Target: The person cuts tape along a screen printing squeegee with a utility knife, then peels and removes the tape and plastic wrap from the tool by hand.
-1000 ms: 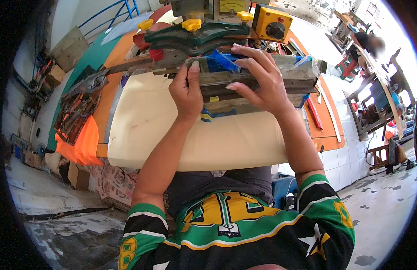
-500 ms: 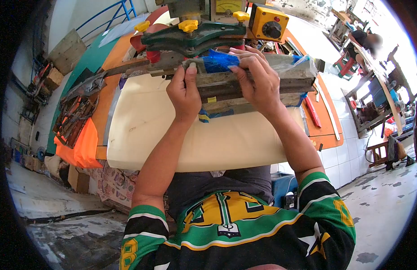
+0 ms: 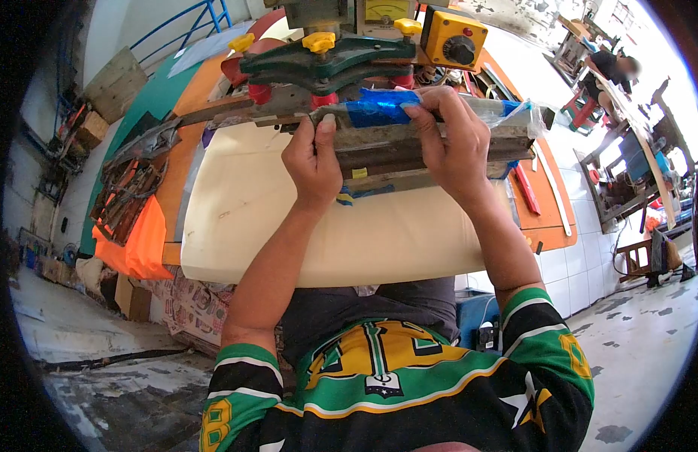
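A strip of shiny blue tape [image 3: 383, 108] lies across the top of a long, worn metal bar [image 3: 379, 157]. At the tape's right end, my right hand [image 3: 458, 139] pinches its edge between thumb and curled fingers. My left hand [image 3: 313, 160] is closed, thumb against fingers, at the bar's left part, left of the tape; what sits in that pinch is too small to make out. Clear plastic film [image 3: 541, 120] hangs crumpled at the bar's right end. Beneath the bar spreads a large cream sheet [image 3: 326, 248].
A dark green clamp frame [image 3: 326, 64] with yellow knobs stands just behind the bar, beside a yellow control box [image 3: 453, 39]. Tools fill a tray [image 3: 131, 196] at left, above orange cloth [image 3: 131, 248]. A red-handled tool [image 3: 527, 188] lies at right. Another person [image 3: 614, 68] sits far right.
The blue tape, bunched up before, now lies flatter and wider along the bar. My right hand has shifted slightly to the right with its edge; my left hand has barely moved.
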Demonstrator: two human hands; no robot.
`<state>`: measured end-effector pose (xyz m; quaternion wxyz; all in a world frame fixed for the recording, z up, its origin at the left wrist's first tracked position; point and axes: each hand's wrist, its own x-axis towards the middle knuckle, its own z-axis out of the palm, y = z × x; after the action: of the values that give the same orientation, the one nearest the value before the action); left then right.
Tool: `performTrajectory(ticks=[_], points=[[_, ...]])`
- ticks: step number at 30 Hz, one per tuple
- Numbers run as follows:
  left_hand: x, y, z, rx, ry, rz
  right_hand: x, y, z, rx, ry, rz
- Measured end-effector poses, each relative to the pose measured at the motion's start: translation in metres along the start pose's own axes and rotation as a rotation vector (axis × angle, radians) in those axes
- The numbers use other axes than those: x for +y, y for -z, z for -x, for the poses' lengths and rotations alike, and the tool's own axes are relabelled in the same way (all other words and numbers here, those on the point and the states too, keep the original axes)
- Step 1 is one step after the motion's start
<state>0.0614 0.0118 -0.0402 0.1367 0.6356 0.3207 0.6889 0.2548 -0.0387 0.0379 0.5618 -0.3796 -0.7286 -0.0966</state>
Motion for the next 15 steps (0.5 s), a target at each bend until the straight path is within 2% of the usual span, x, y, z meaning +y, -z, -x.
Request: performTrajectory(ticks=[4, 15], points=[[-0.001, 0.002, 0.001, -0.018, 0.007, 0.0, 0.003, -0.001, 0.001, 0.023, -0.013, -0.023], [-0.002, 0.0, -0.001, -0.012, 0.001, 0.013, 0.0, 0.01, -0.002, -0.04, -0.305, -0.16]])
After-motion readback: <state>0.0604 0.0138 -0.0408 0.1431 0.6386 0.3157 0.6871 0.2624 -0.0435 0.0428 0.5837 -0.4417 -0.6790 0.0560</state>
